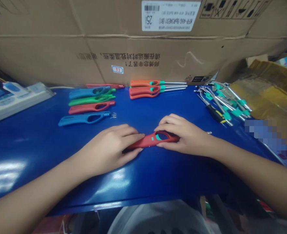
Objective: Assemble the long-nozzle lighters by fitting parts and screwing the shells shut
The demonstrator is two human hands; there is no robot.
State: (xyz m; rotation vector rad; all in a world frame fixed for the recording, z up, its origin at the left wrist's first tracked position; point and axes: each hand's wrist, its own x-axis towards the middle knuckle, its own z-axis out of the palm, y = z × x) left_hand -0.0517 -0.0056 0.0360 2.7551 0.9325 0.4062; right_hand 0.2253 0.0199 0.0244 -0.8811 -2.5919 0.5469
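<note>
A red lighter body (145,141) with a teal trigger in its oval opening lies level just above the blue table, near the middle. My left hand (116,146) grips its left end between thumb and fingers. Around the right end, by the opening, my right hand (179,133) is closed. A short metal tip (209,132) shows beyond my right wrist. Back left of my hands lie a blue handle shell (84,119), a red one (92,107) and others in green and blue, with small metal pins (113,115) beside them.
Orange and red lighters with metal tubes (145,92) lie at the back, against a large cardboard box (104,48). Metal tubes with teal parts (236,112) and a black-yellow screwdriver (215,113) are at the right, near a taped yellow-brown package (275,94). A white power strip (19,101) lies back left.
</note>
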